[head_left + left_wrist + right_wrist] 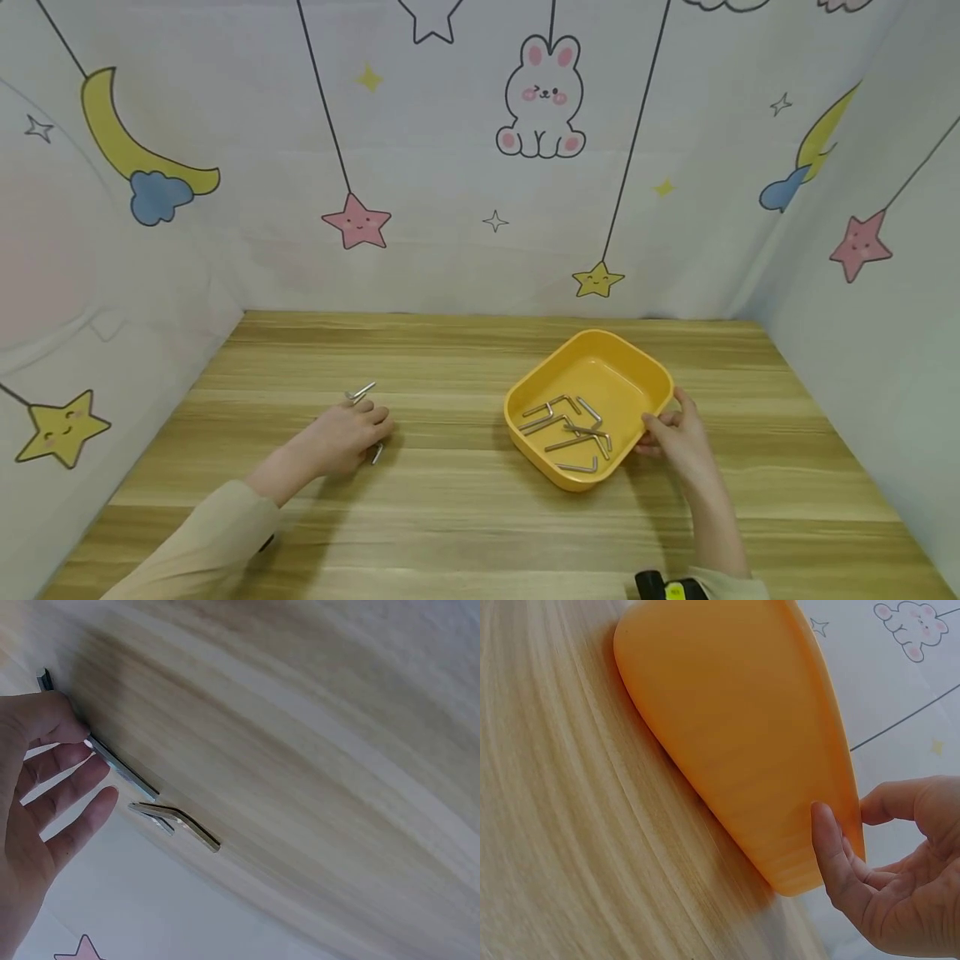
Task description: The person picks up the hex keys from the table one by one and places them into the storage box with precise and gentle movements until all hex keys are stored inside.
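On the left of the table, my left hand (347,435) pinches a metal hex key (124,769) between thumb and fingers. The short bent end of that key sticks out past the thumb in the left wrist view. Just beyond the fingertips lie more hex keys (191,825), crossing or close together on the wood. My right hand (681,433) holds the near right rim of a yellow tray (551,473), thumb on the rim and fingers against its outer wall (727,735). Several L-shaped hex keys (577,446) lie loosely crossed inside the tray.
The wood-grain table (450,533) ends at a white printed cloth (450,275) at the back, with more cloth on both sides. A dark device (667,586) is strapped near the right wrist.
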A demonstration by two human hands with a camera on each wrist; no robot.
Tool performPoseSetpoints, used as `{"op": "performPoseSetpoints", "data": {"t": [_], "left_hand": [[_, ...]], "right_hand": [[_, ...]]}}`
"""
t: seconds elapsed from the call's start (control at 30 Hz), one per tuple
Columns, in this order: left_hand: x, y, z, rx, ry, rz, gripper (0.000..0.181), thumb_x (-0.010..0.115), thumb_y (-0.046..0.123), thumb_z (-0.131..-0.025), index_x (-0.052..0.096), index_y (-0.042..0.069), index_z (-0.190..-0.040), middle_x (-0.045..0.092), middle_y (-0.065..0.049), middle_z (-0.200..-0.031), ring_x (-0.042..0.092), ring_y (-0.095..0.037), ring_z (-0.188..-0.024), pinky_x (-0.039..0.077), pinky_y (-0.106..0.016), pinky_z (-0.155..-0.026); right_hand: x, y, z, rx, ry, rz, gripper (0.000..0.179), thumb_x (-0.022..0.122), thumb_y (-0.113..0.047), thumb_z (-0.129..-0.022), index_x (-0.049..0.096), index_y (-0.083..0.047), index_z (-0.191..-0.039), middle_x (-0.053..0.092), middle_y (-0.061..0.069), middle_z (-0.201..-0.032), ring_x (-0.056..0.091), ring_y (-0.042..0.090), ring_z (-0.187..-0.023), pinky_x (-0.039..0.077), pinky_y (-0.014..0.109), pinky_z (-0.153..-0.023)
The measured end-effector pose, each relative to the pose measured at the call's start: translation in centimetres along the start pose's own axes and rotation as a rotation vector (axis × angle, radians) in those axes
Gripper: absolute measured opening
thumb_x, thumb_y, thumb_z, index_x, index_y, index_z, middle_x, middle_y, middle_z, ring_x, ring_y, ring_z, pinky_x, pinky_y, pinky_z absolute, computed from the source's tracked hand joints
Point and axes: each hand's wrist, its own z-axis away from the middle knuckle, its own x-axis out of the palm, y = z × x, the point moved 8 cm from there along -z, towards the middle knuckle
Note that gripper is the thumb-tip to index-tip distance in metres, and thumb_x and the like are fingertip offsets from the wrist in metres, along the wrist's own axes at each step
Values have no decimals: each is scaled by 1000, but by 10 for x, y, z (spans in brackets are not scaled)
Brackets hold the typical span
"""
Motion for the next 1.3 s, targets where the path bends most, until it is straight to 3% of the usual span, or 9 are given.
{"op": "performPoseSetpoints", "data": {"t": [0.47, 1.07, 1.3], "left_hand": [[2, 2, -1, -34, -97, 7, 20, 70, 5, -77, 56, 16, -89, 49, 4, -77, 53, -15, -72, 47, -30, -61], [-1, 11, -6, -26, -22, 40, 20, 72, 10, -79, 55, 17, -86, 49, 5, -76, 53, -12, -69, 43, -25, -56], [-3, 14, -10, -38, -39, 73, 18, 70, 10, -81, 55, 17, -87, 49, 6, -75, 52, -11, -68, 41, -24, -56]], "right_hand": [[1, 0, -1, 3, 2, -21, 81, 47, -5, -97, -12, -6, -152, 46, 5, -94, 60, 5, -66, 58, 27, -69], [1, 0, 0, -1, 3, -9, 81, 47, -4, -96, -12, -3, -152, 47, 7, -94, 60, 5, -65, 59, 29, -69], [1, 0, 0, -7, -2, -5, 81, 47, -4, -96, -13, -3, -152, 47, 8, -95, 60, 6, -66, 59, 29, -69]]}}
